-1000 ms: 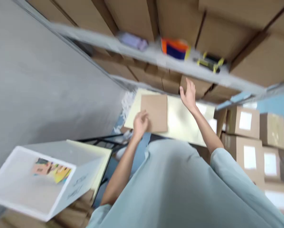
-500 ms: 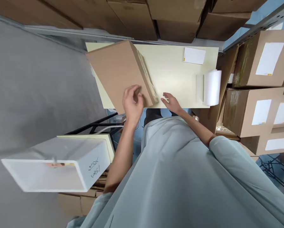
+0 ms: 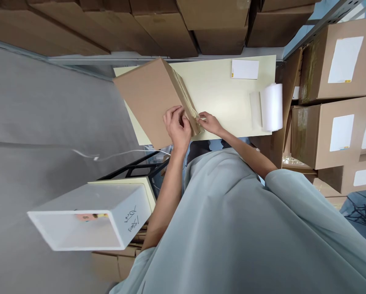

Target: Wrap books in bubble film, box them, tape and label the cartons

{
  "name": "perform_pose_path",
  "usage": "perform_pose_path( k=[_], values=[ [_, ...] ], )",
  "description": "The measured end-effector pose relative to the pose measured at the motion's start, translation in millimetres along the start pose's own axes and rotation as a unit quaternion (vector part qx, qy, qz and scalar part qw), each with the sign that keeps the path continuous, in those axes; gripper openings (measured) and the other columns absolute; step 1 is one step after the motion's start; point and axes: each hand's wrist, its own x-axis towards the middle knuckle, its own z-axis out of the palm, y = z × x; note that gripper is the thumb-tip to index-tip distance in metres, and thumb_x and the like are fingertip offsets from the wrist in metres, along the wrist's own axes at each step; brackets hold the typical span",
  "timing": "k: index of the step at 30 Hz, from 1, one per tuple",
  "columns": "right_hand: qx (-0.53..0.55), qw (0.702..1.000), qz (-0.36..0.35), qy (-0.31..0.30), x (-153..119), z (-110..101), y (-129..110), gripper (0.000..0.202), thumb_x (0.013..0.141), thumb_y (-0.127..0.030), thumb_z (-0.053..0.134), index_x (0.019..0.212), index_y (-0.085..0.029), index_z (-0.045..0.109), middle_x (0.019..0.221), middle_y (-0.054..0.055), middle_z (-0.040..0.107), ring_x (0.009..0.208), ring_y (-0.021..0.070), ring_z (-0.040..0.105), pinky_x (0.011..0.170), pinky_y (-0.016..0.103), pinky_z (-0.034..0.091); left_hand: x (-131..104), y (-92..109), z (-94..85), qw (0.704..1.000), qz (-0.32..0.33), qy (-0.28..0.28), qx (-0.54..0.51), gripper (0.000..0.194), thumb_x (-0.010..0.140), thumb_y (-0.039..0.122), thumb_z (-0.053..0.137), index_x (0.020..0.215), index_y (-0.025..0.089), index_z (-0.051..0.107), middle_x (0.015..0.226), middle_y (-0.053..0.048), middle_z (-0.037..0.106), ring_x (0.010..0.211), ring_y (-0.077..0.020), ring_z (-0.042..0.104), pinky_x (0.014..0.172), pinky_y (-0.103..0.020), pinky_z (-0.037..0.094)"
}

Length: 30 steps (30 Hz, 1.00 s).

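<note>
A cardboard box (image 3: 148, 98) lies at an angle on the left part of a pale yellow table (image 3: 222, 102). Clear tape (image 3: 184, 92) runs along its right side and looks wrinkled at the near corner. My left hand (image 3: 178, 124) rests on the box's top near that corner, fingers curled, and what lies under them is hidden. At the taped side my right hand (image 3: 210, 122) pinches the tape end with thumb and fingertips.
Right on the table are a white paper roll (image 3: 271, 107) and a white label (image 3: 245, 69). Labelled cartons (image 3: 330, 134) are stacked to the right, more boxes (image 3: 163, 34) line the shelf ahead. A white bin (image 3: 115, 200) stands lower left, and a white cable (image 3: 121, 154) hangs nearby.
My right hand has moved left from above the table to the box's taped side, and its fingers have closed there. My left hand has shifted slightly right along the box.
</note>
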Motion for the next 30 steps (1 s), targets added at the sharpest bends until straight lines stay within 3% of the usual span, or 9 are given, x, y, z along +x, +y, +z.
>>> perform_pose_path(
  k=[5, 16, 22, 26, 30],
  values=[
    [0.040, 0.999, -0.009, 0.008, 34.7, 3.8, 3.1, 0.030, 0.109, -0.027, 0.059, 0.134, -0.013, 0.069, 0.143, 0.017, 0.076, 0.134, 0.0226, 0.074, 0.120, 0.036, 0.055, -1.2, -2.8, 8.9, 0.999, 0.000, 0.036, 0.011, 0.032, 0.109, 0.025, 0.050, 0.130, 0.020, 0.074, 0.139, -0.014, 0.068, 0.141, -0.0297, 0.060, 0.128, -0.050, 0.043],
    [0.047, 0.999, -0.008, 0.017, 62.8, -3.5, 4.2, 0.029, 0.098, -0.021, 0.065, 0.126, -0.014, 0.071, 0.109, 0.007, 0.080, 0.101, 0.0210, 0.076, 0.107, 0.038, 0.060, -3.7, -1.7, 15.8, 0.998, 0.004, 0.050, 0.028, 0.032, 0.110, 0.025, 0.049, 0.130, 0.022, 0.074, 0.139, -0.014, 0.068, 0.141, -0.0299, 0.061, 0.126, -0.051, 0.045],
    [0.033, 0.997, -0.066, 0.012, 56.9, -19.6, -3.7, 0.010, 0.102, -0.029, 0.066, 0.100, -0.020, 0.072, 0.108, 0.006, 0.080, 0.104, 0.0211, 0.072, 0.108, 0.037, 0.058, -3.7, -3.4, 18.9, 0.998, 0.006, 0.056, 0.027, 0.032, 0.111, 0.027, 0.048, 0.129, 0.022, 0.074, 0.137, -0.014, 0.068, 0.141, -0.0299, 0.061, 0.126, -0.052, 0.045],
    [0.035, 0.995, -0.093, 0.032, 43.4, -27.8, -7.3, 0.018, 0.104, -0.040, 0.068, 0.096, -0.024, 0.068, 0.108, 0.006, 0.078, 0.107, 0.0217, 0.070, 0.111, 0.039, 0.057, -4.2, -2.9, 18.3, 0.998, 0.009, 0.053, 0.023, 0.032, 0.111, 0.026, 0.048, 0.131, 0.022, 0.073, 0.140, -0.014, 0.067, 0.142, -0.0297, 0.061, 0.127, -0.051, 0.044],
    [0.106, 0.991, -0.072, 0.037, 23.0, -33.3, -9.6, 0.036, 0.104, -0.060, 0.068, 0.098, -0.025, 0.065, 0.113, 0.007, 0.077, 0.114, 0.0214, 0.068, 0.110, 0.037, 0.058, -5.0, -1.1, 17.1, 0.999, 0.004, 0.044, 0.019, 0.033, 0.111, 0.027, 0.049, 0.133, 0.022, 0.073, 0.141, -0.015, 0.066, 0.143, -0.0305, 0.060, 0.127, -0.051, 0.043]
  ],
)
